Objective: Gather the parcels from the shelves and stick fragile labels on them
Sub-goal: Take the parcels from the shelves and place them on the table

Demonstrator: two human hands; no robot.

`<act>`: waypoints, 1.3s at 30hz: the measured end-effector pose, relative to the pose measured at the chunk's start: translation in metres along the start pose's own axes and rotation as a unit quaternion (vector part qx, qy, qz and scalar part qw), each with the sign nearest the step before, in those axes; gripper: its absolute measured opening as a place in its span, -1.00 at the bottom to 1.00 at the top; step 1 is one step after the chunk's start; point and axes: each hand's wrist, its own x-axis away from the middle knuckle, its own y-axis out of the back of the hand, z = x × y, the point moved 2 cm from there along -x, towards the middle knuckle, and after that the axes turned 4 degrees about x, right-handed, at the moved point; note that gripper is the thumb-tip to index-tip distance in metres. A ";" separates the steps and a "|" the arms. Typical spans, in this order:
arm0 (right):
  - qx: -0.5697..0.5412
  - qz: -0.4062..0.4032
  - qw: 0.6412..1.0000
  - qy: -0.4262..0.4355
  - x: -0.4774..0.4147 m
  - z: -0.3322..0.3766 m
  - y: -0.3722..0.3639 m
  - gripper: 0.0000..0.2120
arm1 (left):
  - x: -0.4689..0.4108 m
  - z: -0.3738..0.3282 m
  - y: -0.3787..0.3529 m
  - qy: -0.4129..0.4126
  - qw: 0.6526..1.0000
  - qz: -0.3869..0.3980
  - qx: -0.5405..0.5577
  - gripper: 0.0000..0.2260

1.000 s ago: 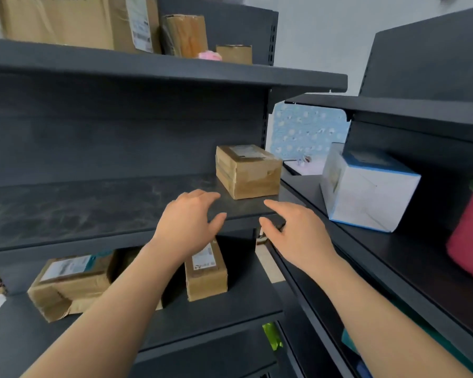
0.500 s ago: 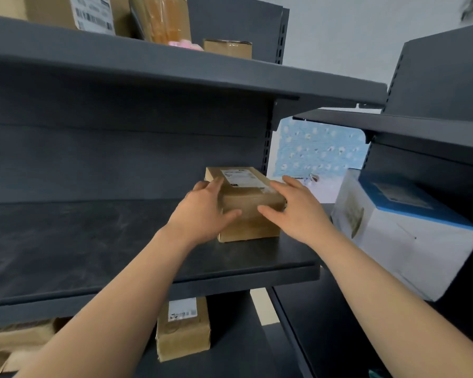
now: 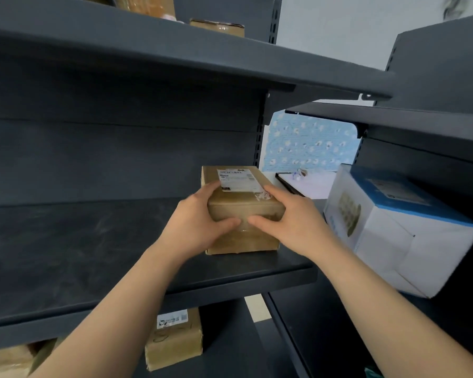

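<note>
Dark grey metal shelving [image 3: 79, 241] filled the left, with a second dark unit [image 3: 434, 64] on the right. Between them showed a pale wall [image 3: 325, 28], a blue patterned sheet [image 3: 309, 143] and, lower down, a strip of beige floor [image 3: 256, 308].

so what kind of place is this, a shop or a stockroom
Probably a parcel storeroom or pickup depot: dark metal shelves, the brown parcel with a shipping label held by the left hand and right hand, another labelled parcel on the shelf below.
</note>
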 end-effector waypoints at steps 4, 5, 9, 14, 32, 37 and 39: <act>0.003 -0.045 0.999 -0.028 0.034 0.030 0.013 -0.28 | 0.024 -0.011 0.015 -0.027 0.999 0.002 0.024 -0.29; 0.007 -0.055 0.998 -0.038 0.043 0.038 0.016 -0.28 | 0.030 -0.014 0.019 -0.036 0.999 0.007 0.034 -0.29; 0.033 -0.110 0.990 -0.083 0.088 0.076 0.030 -0.29 | 0.057 -0.026 0.036 -0.071 0.995 0.045 0.062 -0.29; 0.070 -0.154 0.974 -0.152 0.159 0.127 0.041 -0.32 | 0.099 -0.040 0.045 -0.117 0.977 0.116 0.137 -0.28; 0.246 -0.229 0.843 -0.421 0.459 0.245 0.116 -0.29 | 0.321 -0.159 -0.029 -0.200 0.845 0.408 0.281 -0.27; 0.257 -0.251 0.799 -0.482 0.554 0.282 0.146 -0.28 | 0.408 -0.212 -0.047 -0.220 0.801 0.465 0.307 -0.28; 0.269 -0.250 0.782 -0.503 0.589 0.300 0.158 -0.27 | 0.443 -0.234 -0.052 -0.222 0.781 0.492 0.316 -0.29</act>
